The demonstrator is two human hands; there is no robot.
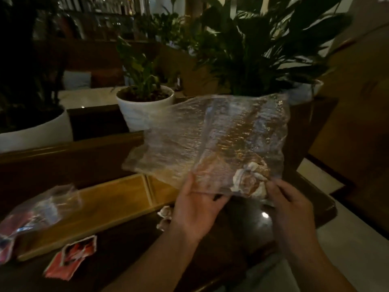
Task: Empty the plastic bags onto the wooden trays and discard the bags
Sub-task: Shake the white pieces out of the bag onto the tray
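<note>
I hold a clear crinkled plastic bag (212,140) up above the dark table. My left hand (193,209) grips its lower edge near the middle. My right hand (288,199) pinches its lower right corner. A crumpled white and brown scrap (250,180) sits inside the bag by my right fingers. Below the bag lies a long wooden tray (101,209), with a second wooden tray (162,188) butted against its right end. At the far left, a second plastic bag (35,213) with red contents rests over the tray's left end.
A torn red wrapper (71,257) lies on the dark table (126,249) in front of the tray. Crumpled paper bits (165,218) lie beside my left wrist. White plant pots (143,108) stand on the wooden ledge behind. The table's right edge drops to a pale floor (341,245).
</note>
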